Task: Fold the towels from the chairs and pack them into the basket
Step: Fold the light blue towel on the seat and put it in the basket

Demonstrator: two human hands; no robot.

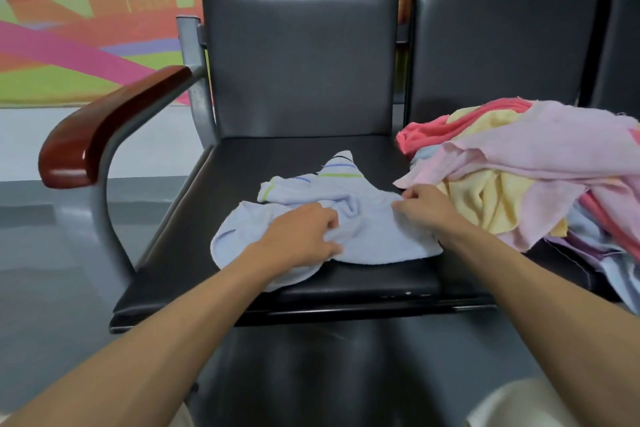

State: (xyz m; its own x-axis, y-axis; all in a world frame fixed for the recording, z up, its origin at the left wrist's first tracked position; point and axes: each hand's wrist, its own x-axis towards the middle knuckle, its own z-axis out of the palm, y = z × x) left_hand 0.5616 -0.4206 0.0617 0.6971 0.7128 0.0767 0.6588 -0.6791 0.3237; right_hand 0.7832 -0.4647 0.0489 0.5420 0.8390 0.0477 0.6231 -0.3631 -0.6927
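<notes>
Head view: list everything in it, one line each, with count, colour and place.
left chair: one, black padded, centre.
right chair: one, black padded, beside it on the right.
blue towel: one, pale blue with blue and green stripes, crumpled on the left chair's seat.
towel pile: one heap, pink, yellow, coral and lilac, on the right chair's seat.
armrest: one, reddish-brown on a grey frame, left chair's left side.
mural: one, green, pink and orange, wall behind at left.
floor: one stretch, grey, left of the chairs.
left grip: one, bare, holding the blue towel's middle folds.
right grip: one, bare, pinching the blue towel's right edge.
</notes>
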